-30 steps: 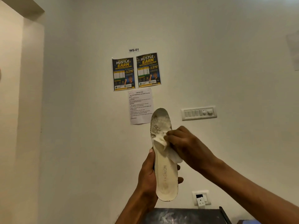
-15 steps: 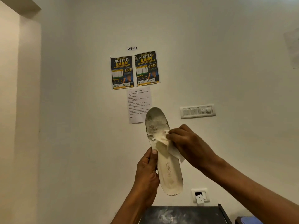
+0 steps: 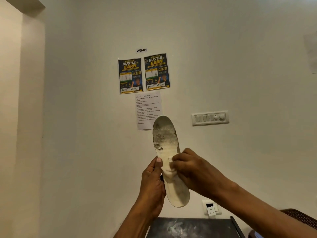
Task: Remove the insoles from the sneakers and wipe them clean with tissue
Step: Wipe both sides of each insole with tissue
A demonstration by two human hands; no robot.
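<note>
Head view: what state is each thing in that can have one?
insole, held upright in the air, toe end up, grey dirt patches near the toe
tissue, crumpled, pressed on the insole's middle
left hand, grips the insole's left edge, thumb on its face
right hand, pinches the tissue against the insole
dark tabletop, smeared with white marks
</note>
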